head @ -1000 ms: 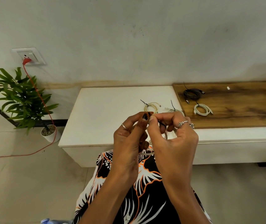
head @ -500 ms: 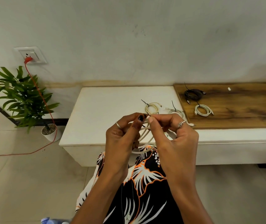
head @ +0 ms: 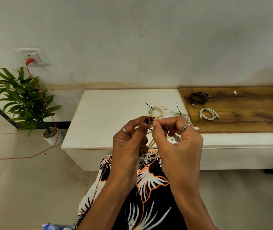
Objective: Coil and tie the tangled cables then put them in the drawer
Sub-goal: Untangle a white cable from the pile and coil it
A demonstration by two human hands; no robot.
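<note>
Beyond the pinched fingertips stretches the white bench [head: 109, 113], with its wooden top [head: 248, 117] off past the right hand's knuckles. Nearer, both hands are raised over a patterned lap: the left hand [head: 130, 143] and the right hand [head: 177, 143] meet thumb to forefinger, their fingers curled tight, and between them hangs the white cable coil [head: 150, 156], its loops drooping below the left hand's fingers. Each hand pinches part of a thin black tie [head: 150, 129] at the top of that coil; how far the tie is fastened I cannot tell. Just behind the fingertips lie two tied pale coils, a cream coil [head: 156, 112] and a white coil [head: 182, 115]. Farther right of the right hand's fingers, on the wood, rest a black coil [head: 198, 97] and another white coil [head: 208, 114], well apart from the hands.
</note>
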